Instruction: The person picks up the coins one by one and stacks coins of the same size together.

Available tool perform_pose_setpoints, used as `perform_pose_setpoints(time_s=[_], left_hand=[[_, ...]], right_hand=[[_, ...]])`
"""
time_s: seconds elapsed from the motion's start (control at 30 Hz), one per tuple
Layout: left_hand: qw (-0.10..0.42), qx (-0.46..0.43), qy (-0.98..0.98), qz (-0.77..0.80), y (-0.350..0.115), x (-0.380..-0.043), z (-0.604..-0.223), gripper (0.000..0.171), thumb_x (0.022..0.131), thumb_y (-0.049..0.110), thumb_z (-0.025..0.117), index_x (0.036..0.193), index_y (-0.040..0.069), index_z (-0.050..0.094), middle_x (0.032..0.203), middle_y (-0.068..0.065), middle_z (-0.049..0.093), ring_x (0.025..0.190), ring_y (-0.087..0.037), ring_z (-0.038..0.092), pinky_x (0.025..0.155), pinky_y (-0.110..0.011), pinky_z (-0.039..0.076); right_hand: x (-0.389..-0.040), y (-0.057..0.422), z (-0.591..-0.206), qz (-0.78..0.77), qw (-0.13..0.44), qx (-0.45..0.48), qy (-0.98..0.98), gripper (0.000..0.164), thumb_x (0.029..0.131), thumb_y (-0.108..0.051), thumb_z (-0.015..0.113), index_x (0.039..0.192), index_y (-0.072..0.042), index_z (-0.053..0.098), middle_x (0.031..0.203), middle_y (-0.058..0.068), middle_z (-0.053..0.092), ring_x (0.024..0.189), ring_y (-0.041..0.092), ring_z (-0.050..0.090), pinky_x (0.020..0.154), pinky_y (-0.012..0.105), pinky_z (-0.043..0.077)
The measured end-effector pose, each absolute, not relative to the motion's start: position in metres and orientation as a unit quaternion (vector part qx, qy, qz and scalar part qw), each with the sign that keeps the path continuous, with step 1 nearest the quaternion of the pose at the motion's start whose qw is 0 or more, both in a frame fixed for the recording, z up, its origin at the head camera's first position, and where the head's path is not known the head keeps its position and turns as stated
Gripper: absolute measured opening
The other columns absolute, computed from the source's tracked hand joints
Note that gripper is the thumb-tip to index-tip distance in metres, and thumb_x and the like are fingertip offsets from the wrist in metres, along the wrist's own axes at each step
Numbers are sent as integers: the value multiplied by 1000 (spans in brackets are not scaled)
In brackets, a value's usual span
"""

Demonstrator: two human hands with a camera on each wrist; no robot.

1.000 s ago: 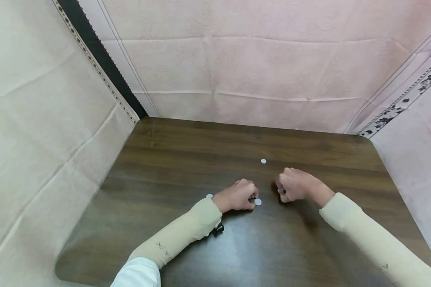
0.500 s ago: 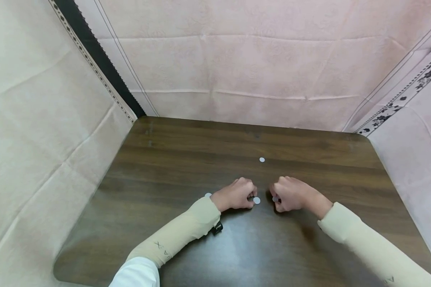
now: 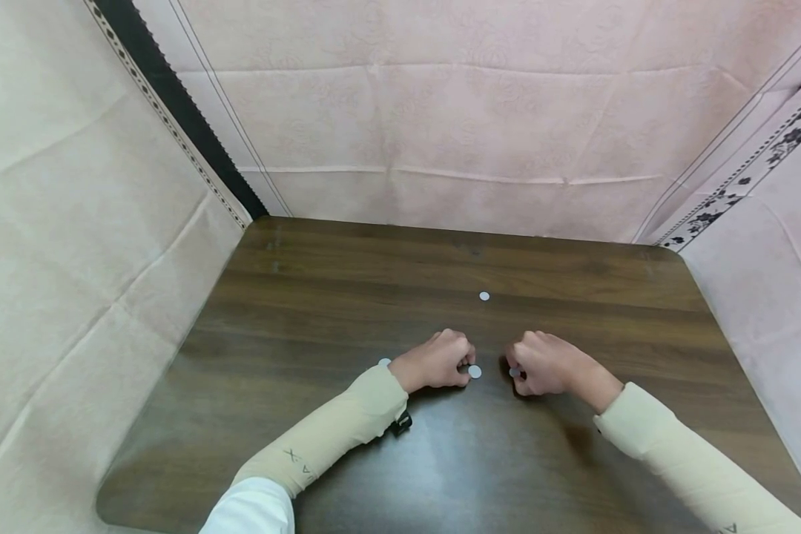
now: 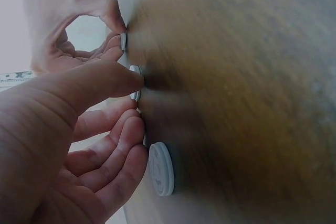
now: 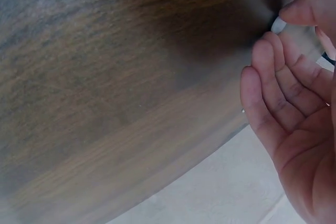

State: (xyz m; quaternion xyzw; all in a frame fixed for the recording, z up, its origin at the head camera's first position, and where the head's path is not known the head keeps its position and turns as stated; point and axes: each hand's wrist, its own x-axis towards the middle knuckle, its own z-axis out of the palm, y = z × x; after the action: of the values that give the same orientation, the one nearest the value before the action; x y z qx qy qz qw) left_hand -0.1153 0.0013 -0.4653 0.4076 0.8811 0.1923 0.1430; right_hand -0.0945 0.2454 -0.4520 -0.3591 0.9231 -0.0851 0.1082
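My left hand (image 3: 440,362) pinches a small round white disc (image 3: 475,371) at the table surface; in the left wrist view the thumb (image 4: 123,78) covers part of it. To its right my right hand (image 3: 543,363) has its thumb and index fingertip on another white disc (image 3: 515,371), partly hidden by the fingers. In the right wrist view this disc (image 5: 279,24) shows between thumb and finger, the other fingers curled. A third disc (image 3: 384,362) lies beside the left wrist, and one more disc (image 3: 484,296) lies farther back.
Both hands work over a dark brown wooden table (image 3: 334,297) with rounded corners. Pale cloth (image 3: 440,133) hangs behind it and along both sides. A small black object (image 3: 401,423) sits under the left wrist.
My right hand has moved slightly towards me with its disc, nearer the left hand's disc, and then nearly stopped. The left hand keeps its place; the head view has shifted slightly.
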Motion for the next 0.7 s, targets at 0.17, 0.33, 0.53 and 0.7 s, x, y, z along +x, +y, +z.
perform_pose_setpoints(time_s=[0.17, 0.33, 0.53, 0.7], left_hand=[[144, 408, 881, 192, 1, -115, -465, 4, 90, 14, 77, 93, 11, 76, 87, 4, 64, 81, -8, 54, 70, -16, 45], [146, 416, 877, 190, 1, -116, -464, 6, 90, 14, 78, 95, 11, 77, 89, 2, 66, 81, -7, 54, 71, -16, 45], [127, 436, 871, 185, -5, -121, -460, 13, 91, 16, 76, 102, 10, 78, 97, -1, 72, 88, -7, 60, 79, -17, 50], [118, 426, 876, 194, -11, -135, -451, 16, 94, 13, 71, 106, 6, 78, 104, -5, 72, 95, -13, 65, 86, -23, 55]], right_hand=[[-94, 245, -449, -90, 120, -353, 924, 42, 76, -4, 73, 58, -21, 39, 60, -15, 18, 53, 1, 18, 49, 22, 17], [-93, 244, -448, -87, 127, -350, 924, 45, 77, -3, 74, 57, -22, 38, 59, -16, 17, 52, 1, 17, 49, 22, 16], [-92, 244, -445, -102, 139, -348, 921, 47, 78, 0, 73, 57, -21, 37, 60, -15, 16, 53, 2, 17, 49, 23, 17], [-93, 244, -443, -118, 149, -343, 920, 43, 82, 0, 74, 56, -19, 45, 58, -14, 22, 50, 1, 23, 48, 21, 20]])
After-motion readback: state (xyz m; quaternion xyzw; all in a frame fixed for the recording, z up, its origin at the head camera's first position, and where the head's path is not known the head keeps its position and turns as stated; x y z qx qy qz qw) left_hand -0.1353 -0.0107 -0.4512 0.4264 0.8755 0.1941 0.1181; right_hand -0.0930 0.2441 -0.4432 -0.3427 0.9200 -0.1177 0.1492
